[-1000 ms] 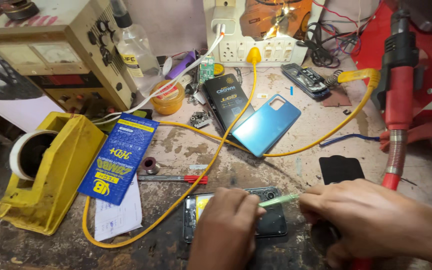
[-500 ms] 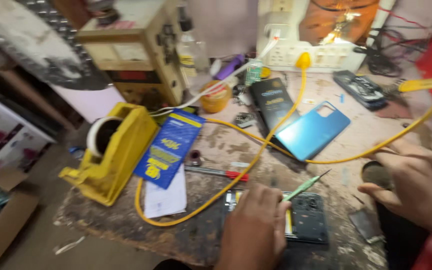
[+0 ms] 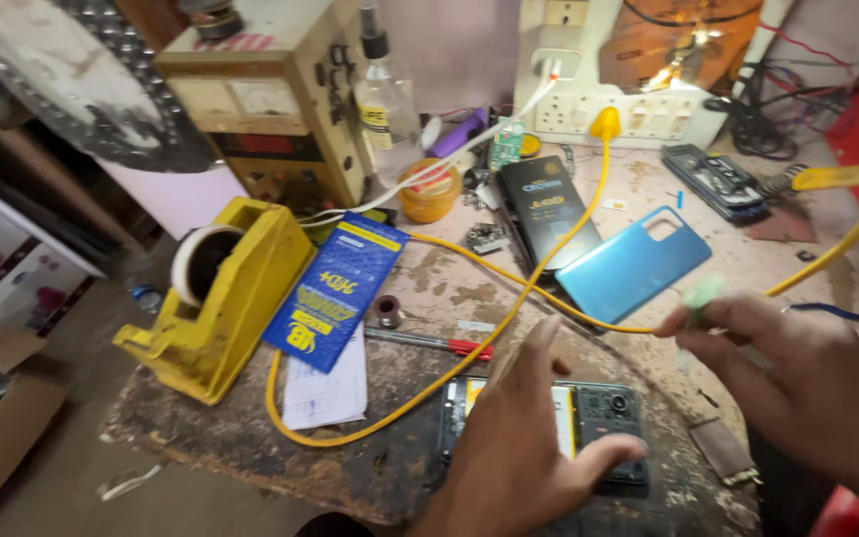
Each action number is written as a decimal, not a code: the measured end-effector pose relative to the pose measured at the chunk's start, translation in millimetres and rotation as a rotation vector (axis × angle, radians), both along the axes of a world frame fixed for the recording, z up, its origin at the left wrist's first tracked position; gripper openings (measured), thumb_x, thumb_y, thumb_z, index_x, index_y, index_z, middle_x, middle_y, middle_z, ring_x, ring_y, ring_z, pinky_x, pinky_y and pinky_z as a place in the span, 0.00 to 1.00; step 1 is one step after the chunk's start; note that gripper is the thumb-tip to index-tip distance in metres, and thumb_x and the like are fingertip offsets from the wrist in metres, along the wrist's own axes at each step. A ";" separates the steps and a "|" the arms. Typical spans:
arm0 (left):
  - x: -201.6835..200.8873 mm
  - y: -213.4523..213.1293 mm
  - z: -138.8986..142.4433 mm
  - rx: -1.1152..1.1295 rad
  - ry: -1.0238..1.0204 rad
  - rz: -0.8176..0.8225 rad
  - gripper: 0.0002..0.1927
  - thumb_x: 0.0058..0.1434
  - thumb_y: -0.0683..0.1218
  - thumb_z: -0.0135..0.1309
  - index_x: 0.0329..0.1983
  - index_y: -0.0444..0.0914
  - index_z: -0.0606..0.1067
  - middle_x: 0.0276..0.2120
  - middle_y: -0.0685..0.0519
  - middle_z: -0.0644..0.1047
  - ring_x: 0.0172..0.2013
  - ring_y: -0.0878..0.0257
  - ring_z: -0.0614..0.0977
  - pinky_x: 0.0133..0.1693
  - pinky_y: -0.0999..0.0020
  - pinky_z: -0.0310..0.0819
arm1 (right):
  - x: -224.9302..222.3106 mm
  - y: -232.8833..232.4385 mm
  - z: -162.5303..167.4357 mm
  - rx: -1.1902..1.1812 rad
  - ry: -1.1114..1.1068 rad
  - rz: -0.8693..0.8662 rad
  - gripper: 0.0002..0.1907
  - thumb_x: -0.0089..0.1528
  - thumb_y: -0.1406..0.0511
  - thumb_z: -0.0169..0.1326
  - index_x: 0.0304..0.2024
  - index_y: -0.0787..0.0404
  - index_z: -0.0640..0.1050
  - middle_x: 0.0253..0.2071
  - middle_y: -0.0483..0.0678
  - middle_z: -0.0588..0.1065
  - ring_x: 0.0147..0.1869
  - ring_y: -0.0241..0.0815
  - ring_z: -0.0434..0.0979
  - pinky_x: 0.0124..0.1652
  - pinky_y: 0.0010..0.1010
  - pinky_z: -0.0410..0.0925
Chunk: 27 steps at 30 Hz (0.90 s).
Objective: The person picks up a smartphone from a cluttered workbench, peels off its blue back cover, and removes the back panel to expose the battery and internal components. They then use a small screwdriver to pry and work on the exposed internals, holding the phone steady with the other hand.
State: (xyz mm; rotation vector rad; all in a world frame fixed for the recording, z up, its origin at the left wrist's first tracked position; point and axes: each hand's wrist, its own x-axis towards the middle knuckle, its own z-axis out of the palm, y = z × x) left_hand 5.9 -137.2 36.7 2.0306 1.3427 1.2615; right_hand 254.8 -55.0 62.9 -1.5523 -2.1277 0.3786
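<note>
An opened phone (image 3: 594,418) with its back removed lies on the worn bench near the front edge. My left hand (image 3: 519,438) hovers over its left part, fingers spread, thumb reaching across the lower edge. My right hand (image 3: 797,383) is raised to the right of the phone and pinches a pale green-handled tool (image 3: 698,298), which is blurred. A blue phone back cover (image 3: 633,264) lies just beyond.
A yellow cable (image 3: 509,318) loops across the bench. A yellow tape dispenser (image 3: 221,298), a blue packet (image 3: 335,288), a red-handled screwdriver (image 3: 429,341), a black box (image 3: 544,209), a power supply (image 3: 270,109) and a socket strip (image 3: 628,109) stand around. The bench edge drops off at left.
The view swung left. My right hand lifted the green-handled tool up off the phone. My left hand opened and spread over the phone.
</note>
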 end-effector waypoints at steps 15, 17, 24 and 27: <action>-8.1 4.4 -10.4 -0.169 0.014 -0.164 0.64 0.43 0.54 0.76 0.75 0.33 0.48 0.56 0.42 0.76 0.57 0.43 0.77 0.56 0.53 0.72 | -38.8 -18.7 -28.1 0.208 0.439 0.365 0.37 0.62 0.70 0.58 0.68 0.66 0.55 0.40 0.51 0.83 0.45 0.37 0.87 0.43 0.29 0.79; -7.5 4.7 -10.0 -0.185 0.008 -0.162 0.64 0.42 0.54 0.75 0.75 0.33 0.48 0.57 0.43 0.76 0.57 0.43 0.77 0.56 0.53 0.72 | -39.1 -17.7 -30.7 0.206 0.434 0.357 0.36 0.62 0.70 0.58 0.67 0.66 0.55 0.40 0.51 0.83 0.44 0.37 0.87 0.43 0.29 0.79; -7.8 5.0 -10.4 -0.110 0.033 -0.152 0.65 0.43 0.54 0.75 0.75 0.32 0.47 0.57 0.45 0.77 0.58 0.42 0.76 0.58 0.53 0.70 | -39.7 -15.0 -28.2 0.204 0.436 0.343 0.35 0.61 0.71 0.58 0.67 0.66 0.57 0.41 0.52 0.82 0.45 0.39 0.86 0.43 0.30 0.80; -8.9 4.9 -13.5 -0.087 0.052 -0.157 0.64 0.45 0.54 0.75 0.75 0.32 0.47 0.59 0.46 0.78 0.60 0.41 0.74 0.60 0.52 0.68 | -42.4 -14.9 -26.0 0.175 0.479 0.352 0.36 0.62 0.71 0.57 0.68 0.66 0.56 0.42 0.52 0.82 0.45 0.39 0.86 0.43 0.30 0.79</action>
